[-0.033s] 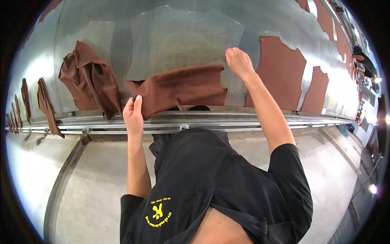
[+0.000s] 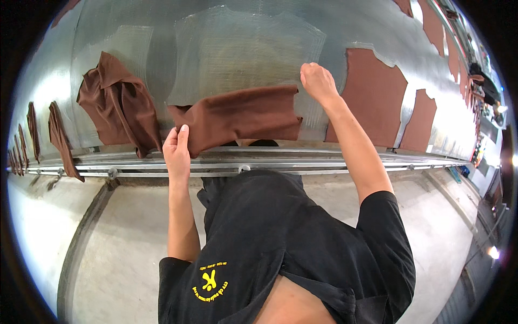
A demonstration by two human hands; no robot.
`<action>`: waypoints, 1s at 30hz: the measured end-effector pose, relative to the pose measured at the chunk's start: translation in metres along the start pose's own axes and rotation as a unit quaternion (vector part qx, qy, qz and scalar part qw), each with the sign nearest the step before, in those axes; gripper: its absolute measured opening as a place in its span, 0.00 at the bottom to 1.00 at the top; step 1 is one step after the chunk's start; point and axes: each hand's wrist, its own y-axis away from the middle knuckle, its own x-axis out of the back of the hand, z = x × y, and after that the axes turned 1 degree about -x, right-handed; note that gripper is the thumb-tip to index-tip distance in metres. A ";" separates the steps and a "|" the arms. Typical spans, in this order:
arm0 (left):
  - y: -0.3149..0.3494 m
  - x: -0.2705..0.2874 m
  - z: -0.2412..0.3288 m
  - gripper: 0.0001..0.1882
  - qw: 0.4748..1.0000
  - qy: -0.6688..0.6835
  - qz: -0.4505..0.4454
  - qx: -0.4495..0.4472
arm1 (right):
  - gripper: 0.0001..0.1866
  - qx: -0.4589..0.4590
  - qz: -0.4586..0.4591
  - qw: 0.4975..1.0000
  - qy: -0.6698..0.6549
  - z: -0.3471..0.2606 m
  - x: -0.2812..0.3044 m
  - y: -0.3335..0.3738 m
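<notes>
My left hand (image 2: 178, 147) pinches the near left corner of a brown fabric piece (image 2: 243, 116), its thumb on top. That piece lies folded over at the table's near edge, its right end notched. Just past its right end, my right hand (image 2: 318, 82) is closed with the fingers curled in; whatever it may hold is hidden. Left of the piece lies a crumpled brown fabric piece (image 2: 118, 105). To the right, a brown cut panel (image 2: 372, 97) is spread flat on the metal table (image 2: 248, 48), beside a narrower brown panel (image 2: 419, 120).
Metal rails (image 2: 302, 162) run along the table's near edge, between it and my body. Several narrow brown pieces, one of them a hanging strip (image 2: 62, 140), drape over that edge at the left. More brown panels (image 2: 431, 27) lie at the far right. A pale floor (image 2: 124, 232) shows below.
</notes>
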 end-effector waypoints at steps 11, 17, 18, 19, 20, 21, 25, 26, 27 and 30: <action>-0.018 0.003 0.004 0.10 1.000 -0.007 0.000 -0.009 | 0.06 -0.050 -0.009 0.994 -0.093 0.008 0.012 0.001; -0.020 0.002 -0.002 0.10 1.000 0.003 -0.012 -0.011 | 0.08 0.026 0.023 0.992 -0.121 0.012 0.013 0.006; -0.020 0.002 -0.003 0.10 1.000 0.005 -0.017 -0.015 | 0.07 0.012 0.013 0.995 -0.102 0.011 0.012 0.005; -0.020 0.002 -0.003 0.10 1.000 0.007 -0.021 -0.019 | 0.07 0.012 0.010 0.996 -0.089 0.010 0.011 0.004; -0.020 0.002 -0.003 0.10 0.999 0.009 -0.025 -0.023 | 0.07 0.013 0.015 0.997 -0.077 0.008 0.010 0.002; -0.019 0.002 -0.003 0.10 1.000 0.009 -0.023 -0.019 | 0.07 0.015 0.000 0.999 -0.037 0.005 0.007 0.000; -0.020 0.001 -0.002 0.11 0.999 0.017 -0.025 -0.010 | 0.07 0.023 -0.020 0.996 0.089 -0.009 0.001 -0.012; -0.020 0.001 -0.002 0.11 0.999 0.021 -0.028 -0.011 | 0.07 0.024 -0.025 0.993 0.112 -0.012 0.002 -0.013; -0.020 0.001 -0.002 0.11 0.999 0.022 -0.027 -0.012 | 0.07 0.021 -0.035 0.996 0.085 -0.012 0.006 -0.013; -0.019 0.000 -0.002 0.11 0.999 0.022 -0.018 -0.016 | 0.07 -0.011 -0.072 0.997 -0.017 -0.005 0.022 0.001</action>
